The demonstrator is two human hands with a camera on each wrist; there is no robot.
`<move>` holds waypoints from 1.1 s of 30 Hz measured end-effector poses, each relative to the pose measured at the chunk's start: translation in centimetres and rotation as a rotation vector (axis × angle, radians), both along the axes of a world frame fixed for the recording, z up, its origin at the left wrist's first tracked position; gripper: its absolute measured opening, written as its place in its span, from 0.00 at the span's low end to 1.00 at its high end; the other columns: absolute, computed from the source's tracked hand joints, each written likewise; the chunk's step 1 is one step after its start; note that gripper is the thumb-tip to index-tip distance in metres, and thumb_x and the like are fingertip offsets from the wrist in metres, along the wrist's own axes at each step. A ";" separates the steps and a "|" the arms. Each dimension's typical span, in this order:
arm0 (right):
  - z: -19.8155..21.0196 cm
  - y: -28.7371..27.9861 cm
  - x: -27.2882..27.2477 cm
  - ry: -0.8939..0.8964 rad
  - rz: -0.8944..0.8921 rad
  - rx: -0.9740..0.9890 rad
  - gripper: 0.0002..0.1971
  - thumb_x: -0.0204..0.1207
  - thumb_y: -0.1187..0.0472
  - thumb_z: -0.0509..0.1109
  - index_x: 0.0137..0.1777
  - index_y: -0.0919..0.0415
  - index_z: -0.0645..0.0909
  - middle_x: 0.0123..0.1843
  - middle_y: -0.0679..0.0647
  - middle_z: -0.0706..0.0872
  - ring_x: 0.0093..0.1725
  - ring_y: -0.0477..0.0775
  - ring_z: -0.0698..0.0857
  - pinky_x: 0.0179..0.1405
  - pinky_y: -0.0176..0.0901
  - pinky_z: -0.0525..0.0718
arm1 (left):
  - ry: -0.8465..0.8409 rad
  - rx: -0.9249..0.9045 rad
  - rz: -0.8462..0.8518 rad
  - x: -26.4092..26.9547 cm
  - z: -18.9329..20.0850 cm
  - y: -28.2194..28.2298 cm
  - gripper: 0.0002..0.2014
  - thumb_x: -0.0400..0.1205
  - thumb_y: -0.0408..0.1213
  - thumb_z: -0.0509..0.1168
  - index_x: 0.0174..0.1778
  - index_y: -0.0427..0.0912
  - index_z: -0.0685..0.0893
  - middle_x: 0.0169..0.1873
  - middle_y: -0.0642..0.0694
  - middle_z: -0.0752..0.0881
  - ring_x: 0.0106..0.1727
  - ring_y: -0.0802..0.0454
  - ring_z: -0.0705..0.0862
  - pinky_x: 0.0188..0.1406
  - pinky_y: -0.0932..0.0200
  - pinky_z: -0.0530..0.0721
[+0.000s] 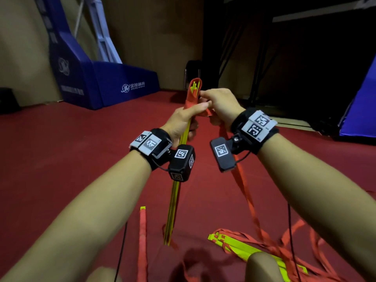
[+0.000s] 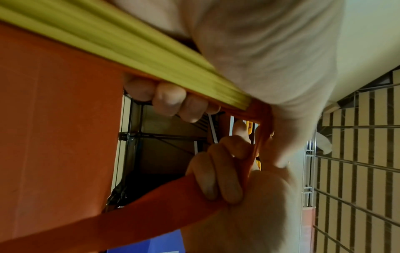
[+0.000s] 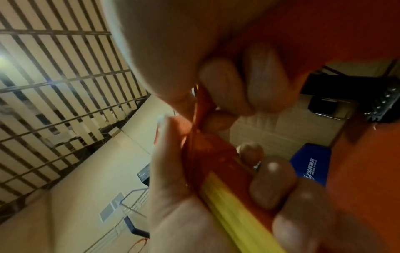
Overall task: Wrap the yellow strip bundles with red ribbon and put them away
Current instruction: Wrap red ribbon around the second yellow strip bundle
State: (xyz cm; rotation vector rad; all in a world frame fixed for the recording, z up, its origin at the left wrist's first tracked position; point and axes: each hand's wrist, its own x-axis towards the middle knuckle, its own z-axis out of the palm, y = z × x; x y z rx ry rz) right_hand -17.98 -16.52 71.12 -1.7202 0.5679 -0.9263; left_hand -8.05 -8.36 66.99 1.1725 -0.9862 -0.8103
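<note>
Left hand (image 1: 183,121) grips yellow bundle (image 1: 173,200), right hand (image 1: 220,104) pinches red ribbon (image 1: 245,190) above loose strips (image 1: 242,246).

Head view: dim. The red floor (image 1: 61,149) is moderately lit left of the yellow strip bundle (image 1: 184,135), with near-black shadow beyond and right of it. Frame edges bow outward. Wrist views: soft and motion-blurred (bundle smeared lengthwise). Right wrist view: a glare patch (image 3: 5,58) on the slatted ceiling (image 3: 54,82), far left of the bundle.
</note>
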 end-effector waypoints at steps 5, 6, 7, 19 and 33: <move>-0.5 0.3 1.0 -0.055 -0.162 -0.008 0.18 0.80 0.56 0.70 0.30 0.60 0.75 0.19 0.55 0.70 0.14 0.52 0.67 0.16 0.34 0.63 | 0.098 0.030 -0.020 -0.2 -0.1 -0.4 0.17 0.74 0.56 0.67 0.31 0.46 0.77 0.25 0.46 0.69 0.24 0.51 0.64 0.26 0.56 0.57; -0.5 0.2 0.9 -0.058 -0.190 -0.011 0.19 0.79 0.55 0.71 0.28 0.59 0.75 0.17 0.53 0.70 0.14 0.53 0.68 0.16 0.34 0.64 | 0.117 0.043 -0.036 -0.4 -0.2 -0.3 0.18 0.76 0.56 0.66 0.30 0.46 0.76 0.24 0.46 0.69 0.24 0.50 0.64 0.26 0.55 0.57; -0.6 0.1 0.9 -0.057 -0.224 -0.020 0.20 0.78 0.53 0.72 0.27 0.58 0.75 0.16 0.51 0.71 0.14 0.54 0.69 0.16 0.35 0.65 | 0.133 0.044 -0.052 -0.5 -0.2 -0.4 0.19 0.79 0.55 0.65 0.30 0.45 0.76 0.25 0.45 0.69 0.24 0.49 0.64 0.27 0.55 0.58; -1.6 -1.0 -1.3 -0.081 -0.353 -0.028 0.16 0.75 0.54 0.75 0.29 0.59 0.80 0.24 0.59 0.80 0.22 0.57 0.78 0.23 0.42 0.72 | 0.116 0.109 -0.071 -2.8 -0.3 -1.3 0.23 0.84 0.57 0.63 0.29 0.44 0.75 0.25 0.46 0.71 0.25 0.48 0.67 0.27 0.54 0.63; -1.8 -0.5 -0.6 -0.112 -0.343 -0.007 0.18 0.74 0.47 0.76 0.30 0.56 0.78 0.24 0.51 0.79 0.23 0.52 0.76 0.26 0.41 0.72 | 0.110 0.058 -0.047 -2.0 -0.8 -0.8 0.20 0.82 0.57 0.66 0.33 0.44 0.79 0.26 0.45 0.73 0.24 0.49 0.69 0.27 0.55 0.65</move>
